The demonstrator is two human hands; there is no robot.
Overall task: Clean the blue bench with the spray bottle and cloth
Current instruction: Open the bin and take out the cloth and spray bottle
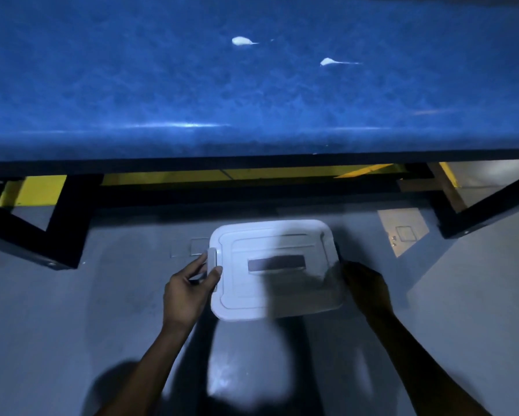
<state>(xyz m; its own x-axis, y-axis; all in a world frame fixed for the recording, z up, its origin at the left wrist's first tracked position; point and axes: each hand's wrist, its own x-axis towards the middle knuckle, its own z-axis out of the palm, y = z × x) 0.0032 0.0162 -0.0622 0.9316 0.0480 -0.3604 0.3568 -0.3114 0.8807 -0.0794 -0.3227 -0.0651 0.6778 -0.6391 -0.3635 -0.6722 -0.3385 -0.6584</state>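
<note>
The blue bench (162, 85) fills the upper half of the head view, with two white smears (240, 41) (327, 61) on its top. Below it, on the grey floor, sits a white lidded plastic box (270, 283). My left hand (186, 292) pinches the clip latch on the box's left side between thumb and fingers. My right hand (366, 289) grips the box's right edge in deep shadow. No spray bottle or cloth is in sight.
Black metal bench legs (63, 220) (477, 211) stand at left and right of the box. A yellow bar (222, 175) runs under the bench. A pale floor plate (402, 232) lies at right. Shadows cover the floor near me.
</note>
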